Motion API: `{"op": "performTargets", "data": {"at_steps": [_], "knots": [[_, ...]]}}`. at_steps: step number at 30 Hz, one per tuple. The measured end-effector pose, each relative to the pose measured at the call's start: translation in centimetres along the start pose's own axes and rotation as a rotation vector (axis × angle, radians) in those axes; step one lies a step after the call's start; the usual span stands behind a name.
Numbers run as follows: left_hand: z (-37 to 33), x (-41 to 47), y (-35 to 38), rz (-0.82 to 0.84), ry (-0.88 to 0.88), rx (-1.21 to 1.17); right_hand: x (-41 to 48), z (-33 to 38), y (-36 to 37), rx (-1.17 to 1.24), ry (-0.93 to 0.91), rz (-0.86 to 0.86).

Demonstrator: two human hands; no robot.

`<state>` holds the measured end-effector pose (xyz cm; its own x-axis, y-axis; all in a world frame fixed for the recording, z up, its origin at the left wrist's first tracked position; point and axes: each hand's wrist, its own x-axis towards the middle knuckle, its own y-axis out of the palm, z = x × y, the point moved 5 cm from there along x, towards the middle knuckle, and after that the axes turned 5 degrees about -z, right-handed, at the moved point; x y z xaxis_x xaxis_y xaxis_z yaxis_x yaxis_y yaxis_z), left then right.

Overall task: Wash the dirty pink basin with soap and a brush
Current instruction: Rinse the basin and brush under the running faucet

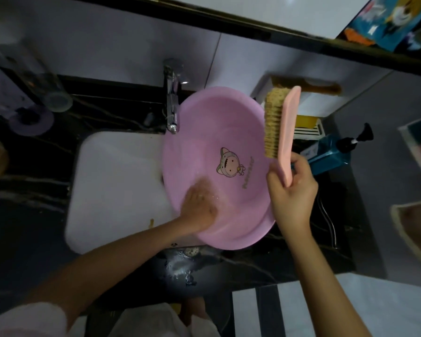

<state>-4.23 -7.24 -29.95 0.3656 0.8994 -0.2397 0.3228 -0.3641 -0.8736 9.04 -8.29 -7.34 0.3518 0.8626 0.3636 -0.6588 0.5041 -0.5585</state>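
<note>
The basin (219, 152) is lying tilted over a white sink (117, 186) in a dark counter (29, 207), the blurred left hand (199, 205) seemingly pressing flat inside while the right hand (292, 193) is gripping the brush (283, 132).

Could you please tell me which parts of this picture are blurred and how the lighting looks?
Head view: dim overall, darkest toward the corners; the left hand inside the pink basin is smeared by motion blur; the right hand and its brush are sharp; the tap catches small glints; the wide lens bends the shelf edge.
</note>
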Motion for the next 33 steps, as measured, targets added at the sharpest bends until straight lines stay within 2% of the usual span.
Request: {"op": "performTargets", "data": {"at_steps": [2, 5, 8, 11, 14, 15, 17, 19, 21, 23, 26, 28, 31, 33], "knots": [[2.0, 0.8, -1.2, -0.06, 0.021, 0.091, -0.4, 0.1, -0.1, 0.017, -0.014, -0.007], [5.1, 3.4, -3.9, -0.24, 0.026, 0.271, -1.1, 0.2, 0.0, 0.04, -0.04, -0.016], [5.1, 4.2, -4.3, -0.257, -0.064, 0.265, -1.5, 0.1, 0.0, 0.045, -0.03, -0.04], [1.7, 2.2, -1.6, -0.211, -0.134, 0.062, -1.6, -0.1, 0.0, 0.058, -0.005, -0.066], [-1.1, 0.4, 1.2, 0.051, -0.096, -0.064, -1.6, -0.2, -0.1, 0.024, -0.003, -0.075], [-1.0, 0.3, 1.4, 0.089, -0.069, -0.079, -1.6, -0.2, -0.1, 0.016, 0.002, -0.075], [0.9, 0.8, 0.7, 0.023, -0.012, -0.03, -1.6, -0.2, -0.2, 0.013, 0.011, -0.082], [3.5, 2.0, -0.7, -0.1, 0.114, 0.151, -1.7, -0.1, -0.2, 0.012, 0.003, -0.08], [5.0, 3.1, -2.3, -0.204, 0.212, 0.211, -2.0, 0.0, 0.0, 0.007, -0.014, -0.066], [5.6, 3.6, -3.4, -0.282, 0.169, 0.175, -2.2, -0.1, 0.0, 0.012, -0.014, -0.058], [3.9, 2.7, -2.0, -0.211, -0.003, 0.095, -2.3, -0.1, 0.1, -0.004, -0.014, -0.058], [1.2, 1.2, -0.3, -0.129, -0.039, 0.03, -2.3, 0.0, 0.0, -0.025, -0.018, -0.06], [-0.8, -0.8, 0.9, 0.07, 0.14, -0.09, -2.1, 0.0, -0.2, -0.067, -0.023, -0.035], [0.4, -1.6, -0.2, 0.07, 0.228, -0.34, -1.8, -0.3, -0.4, -0.097, -0.023, 0.003]]}}
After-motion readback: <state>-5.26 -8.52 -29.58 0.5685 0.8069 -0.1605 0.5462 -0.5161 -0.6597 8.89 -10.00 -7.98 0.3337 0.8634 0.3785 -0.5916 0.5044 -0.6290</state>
